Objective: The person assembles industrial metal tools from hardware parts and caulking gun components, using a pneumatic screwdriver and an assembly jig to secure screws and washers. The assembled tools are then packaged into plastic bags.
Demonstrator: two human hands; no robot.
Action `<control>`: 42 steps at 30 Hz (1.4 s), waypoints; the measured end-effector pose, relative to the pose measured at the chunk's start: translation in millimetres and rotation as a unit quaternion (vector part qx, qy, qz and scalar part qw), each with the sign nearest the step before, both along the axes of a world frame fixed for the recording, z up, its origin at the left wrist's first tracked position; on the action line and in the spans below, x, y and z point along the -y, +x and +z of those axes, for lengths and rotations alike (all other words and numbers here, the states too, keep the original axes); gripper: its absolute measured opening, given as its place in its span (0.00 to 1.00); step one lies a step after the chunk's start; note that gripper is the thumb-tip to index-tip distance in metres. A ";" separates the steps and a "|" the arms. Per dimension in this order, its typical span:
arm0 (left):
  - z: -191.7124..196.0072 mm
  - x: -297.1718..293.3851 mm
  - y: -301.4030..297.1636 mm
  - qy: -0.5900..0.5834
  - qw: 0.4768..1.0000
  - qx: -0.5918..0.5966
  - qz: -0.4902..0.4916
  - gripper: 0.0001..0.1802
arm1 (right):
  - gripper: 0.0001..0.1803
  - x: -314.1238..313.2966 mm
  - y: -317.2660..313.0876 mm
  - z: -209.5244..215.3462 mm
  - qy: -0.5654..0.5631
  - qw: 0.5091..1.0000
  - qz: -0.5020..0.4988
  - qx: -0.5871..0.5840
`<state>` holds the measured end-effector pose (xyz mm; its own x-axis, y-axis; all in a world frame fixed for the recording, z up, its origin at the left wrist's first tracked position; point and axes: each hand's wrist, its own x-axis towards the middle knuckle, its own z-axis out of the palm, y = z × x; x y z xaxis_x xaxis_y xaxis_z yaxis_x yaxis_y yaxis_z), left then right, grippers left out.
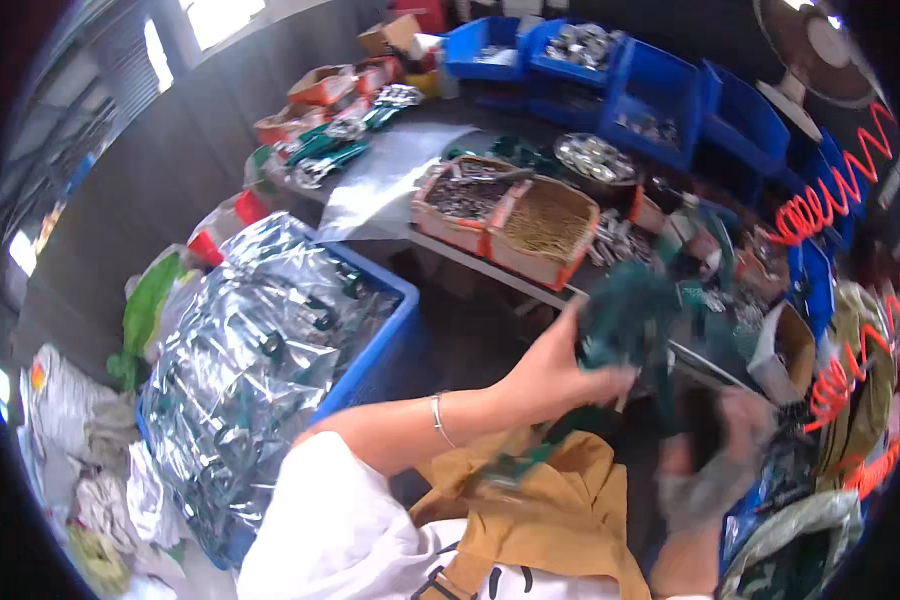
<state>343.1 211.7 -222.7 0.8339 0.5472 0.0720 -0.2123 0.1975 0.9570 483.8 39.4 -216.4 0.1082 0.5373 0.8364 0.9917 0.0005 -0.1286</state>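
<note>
My left hand [570, 355], with a bracelet on its wrist, is closed around a dark green bundle [628, 310] in front of the bench edge. Motion blurs the bundle, so its exact kind does not show. Below and to the right is my right hand [720, 460], smeared by motion, with something greyish over the palm; its fingers cannot be made out. A dark green strip [515, 462] lies across the tan apron [560, 510] at my lap.
A blue crate [395, 315] of plastic-wrapped green and metal parts stands at left. Boxes of dark metal pieces [465, 195] and brass-coloured pins [545, 225] sit on the bench. Blue bins [655, 100] line the back; red coiled hoses [820, 212] hang at right.
</note>
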 end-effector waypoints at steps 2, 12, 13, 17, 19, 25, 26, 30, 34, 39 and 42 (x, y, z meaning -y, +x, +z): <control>5.1 -2.3 1.4 -0.078 0.973 0.148 0.159 0.32 | 0.48 -31.5 -38.9 -23.8 -0.118 0.992 -0.021 -0.046; -97.3 -188.1 -165.7 0.526 0.639 -0.181 0.531 0.06 | 0.41 10.9 -20.6 -61.8 -0.446 0.883 0.111 -0.094; -102.0 -217.0 -177.4 0.641 0.528 -0.223 0.511 0.09 | 0.44 16.2 -21.7 -62.5 -0.499 0.848 0.155 -0.087; -127.2 -273.0 -189.9 0.815 0.324 -0.271 0.397 0.17 | 0.43 37.3 -1.8 -128.2 -0.467 0.868 0.168 -0.002; -124.4 -285.4 -188.9 0.761 0.419 -0.339 0.361 0.15 | 0.41 53.0 14.0 -150.7 -0.546 0.829 0.123 0.001; -37.6 -285.3 -167.9 0.610 0.659 -0.326 0.296 0.15 | 0.15 -34.5 -12.6 -80.5 -0.576 0.797 0.181 -0.019; 0.2 -269.8 -147.7 0.604 0.681 -0.318 0.267 0.16 | 0.08 -72.1 -26.2 -61.7 -0.620 0.763 0.174 -0.057; 15.4 -256.2 -127.4 0.467 0.814 -0.292 0.185 0.21 | 0.29 -224.1 -103.0 -51.3 -0.286 0.842 0.283 -0.359; 7.8 -230.4 -101.9 0.203 0.946 -0.210 0.140 0.19 | 0.19 -305.1 -121.8 -64.1 -0.191 0.668 0.314 -0.648; 10.5 -217.1 -122.1 0.528 0.799 -0.213 0.193 0.11 | 0.13 -306.2 -108.7 -86.4 -0.137 0.654 0.270 -0.693; 7.3 -198.0 -126.2 0.784 0.561 -0.250 0.090 0.11 | 0.13 -300.1 -109.1 -91.6 -0.128 0.693 0.236 -0.669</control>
